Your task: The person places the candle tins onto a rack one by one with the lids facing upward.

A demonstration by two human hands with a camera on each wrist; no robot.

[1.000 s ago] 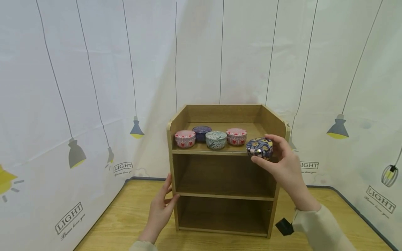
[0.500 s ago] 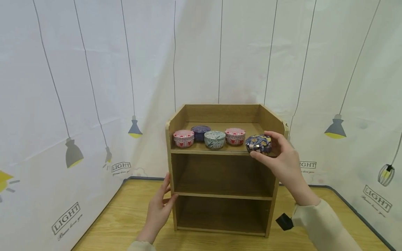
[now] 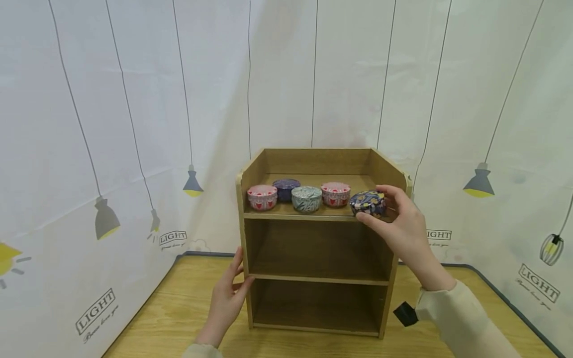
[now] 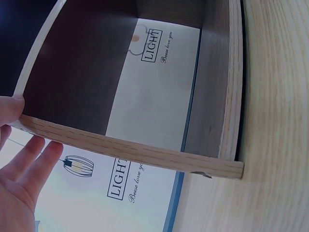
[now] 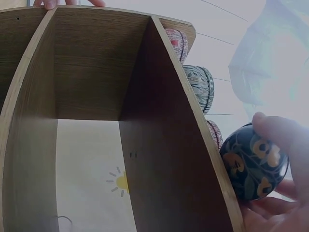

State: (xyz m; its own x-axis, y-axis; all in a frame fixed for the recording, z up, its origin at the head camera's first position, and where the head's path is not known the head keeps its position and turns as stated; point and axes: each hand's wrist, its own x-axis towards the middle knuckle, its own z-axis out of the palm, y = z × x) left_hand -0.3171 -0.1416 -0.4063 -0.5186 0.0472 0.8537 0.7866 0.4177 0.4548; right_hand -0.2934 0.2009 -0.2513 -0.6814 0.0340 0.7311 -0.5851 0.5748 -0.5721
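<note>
Right hand (image 3: pixel 405 226) grips the dark floral tin (image 3: pixel 368 203) at the top tier's right front edge of the wooden shelf unit (image 3: pixel 319 278), while the open left hand (image 3: pixel 227 298) presses its left side panel, apparently steadying it.

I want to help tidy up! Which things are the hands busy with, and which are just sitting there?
Busy with:
- dark blue flowered tin, gripped by the right hand at the top shelf's right end
- wooden shelf unit, its left side touched by the left hand

Just sitting there:
- pink heart tin
- purple tin
- green leafy tin
- second pink tin
- wooden table
</note>
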